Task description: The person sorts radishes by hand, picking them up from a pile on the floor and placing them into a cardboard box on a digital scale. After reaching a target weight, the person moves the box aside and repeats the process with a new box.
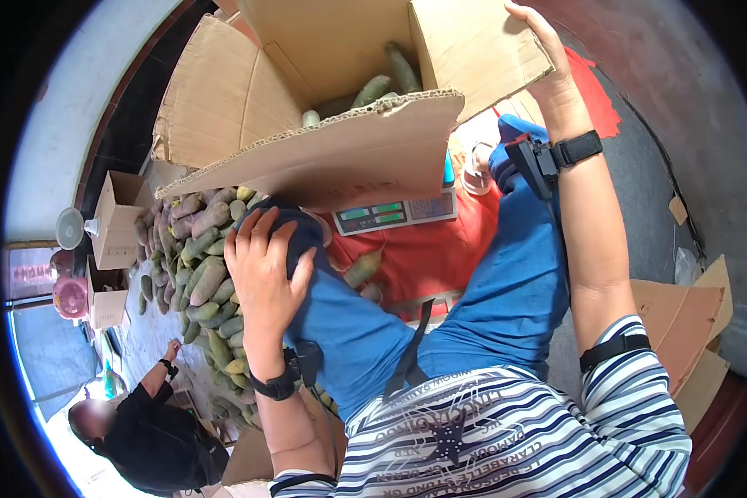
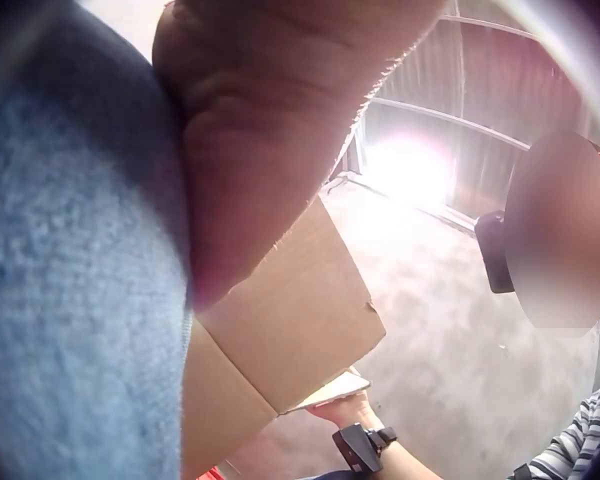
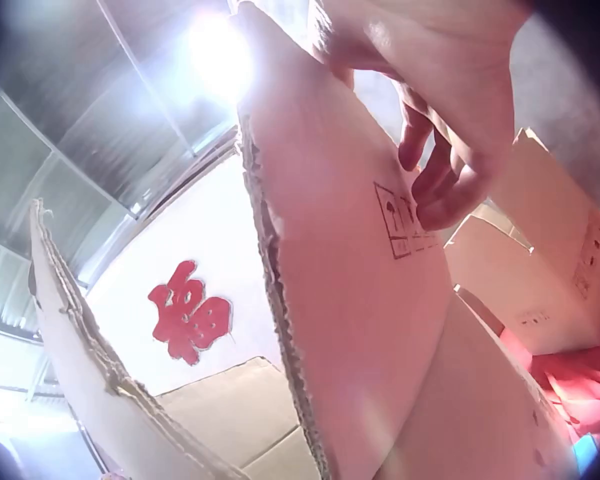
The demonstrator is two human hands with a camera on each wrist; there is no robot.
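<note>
An open cardboard box (image 1: 307, 158) stands at the top of the head view with several long green-brown tubers (image 1: 402, 68) inside. My right hand (image 1: 548, 62) grips the outer edge of its right flap (image 1: 481, 54). In the right wrist view the curled fingers of that hand (image 3: 445, 110) lie against the flap's printed face (image 3: 340, 240). My left hand (image 1: 266, 266) rests on my left knee, fingers spread and holding nothing. Below the box sits a scale (image 1: 390, 214) with lit green displays, partly hidden by the front flap.
A large heap of tubers (image 1: 203, 282) lies left of my leg. Loose tubers (image 1: 363, 267) sit on red cloth (image 1: 423, 261) between my legs. Another person (image 1: 153, 427) is at the lower left. Other boxes (image 1: 118, 220) stand at the left, with more cardboard (image 1: 681, 319) at the right.
</note>
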